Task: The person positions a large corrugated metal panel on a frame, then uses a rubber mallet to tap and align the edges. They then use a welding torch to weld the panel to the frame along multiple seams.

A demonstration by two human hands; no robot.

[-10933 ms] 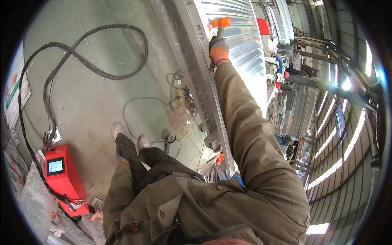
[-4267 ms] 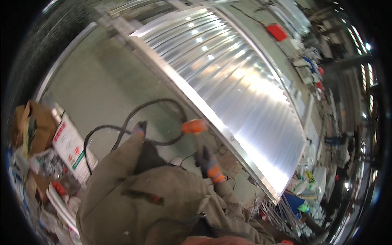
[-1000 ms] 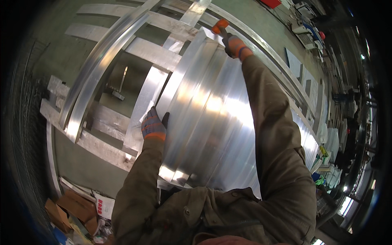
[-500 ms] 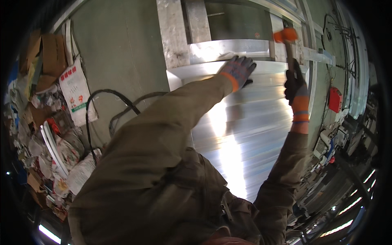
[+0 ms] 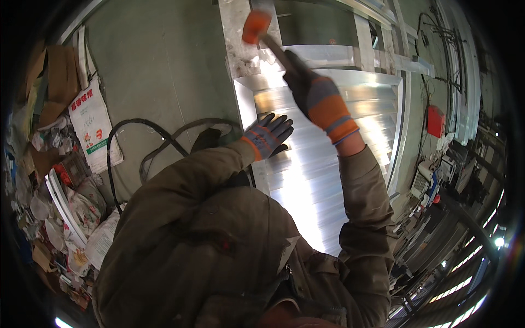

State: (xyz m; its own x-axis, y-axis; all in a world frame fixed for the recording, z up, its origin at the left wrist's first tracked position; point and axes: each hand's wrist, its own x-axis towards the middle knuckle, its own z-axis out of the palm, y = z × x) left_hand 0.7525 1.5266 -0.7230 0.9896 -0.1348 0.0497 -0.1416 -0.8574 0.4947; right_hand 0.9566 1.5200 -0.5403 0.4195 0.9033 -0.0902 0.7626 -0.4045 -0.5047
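A mallet (image 5: pixel 256 27) with an orange head is raised in my right hand (image 5: pixel 320 98), whose gloved fingers wrap round its handle. The head is smeared by motion and lies over the far left corner of a shiny metal frame with slats, a louvre panel (image 5: pixel 322 186). Gloved too, my left hand (image 5: pixel 269 136) lies with fingers spread at the panel's left edge, palm down and holding nothing. I cannot tell whether the mallet's head touches the metal.
Metal bars (image 5: pixel 235 41) run under and beyond the panel. A black hose (image 5: pixel 113 136) loops on the floor at left, near a white printed sack (image 5: pixel 90 126), cardboard (image 5: pixel 60 79) and heaped rubbish. A red box (image 5: pixel 435 121) and long metal profiles (image 5: pixel 465 104) lie at right.
My right hand has swung the mallet leftward from the panel's far right corner to its far left corner. My left hand has moved left and nearer, from the far edge to the left edge.
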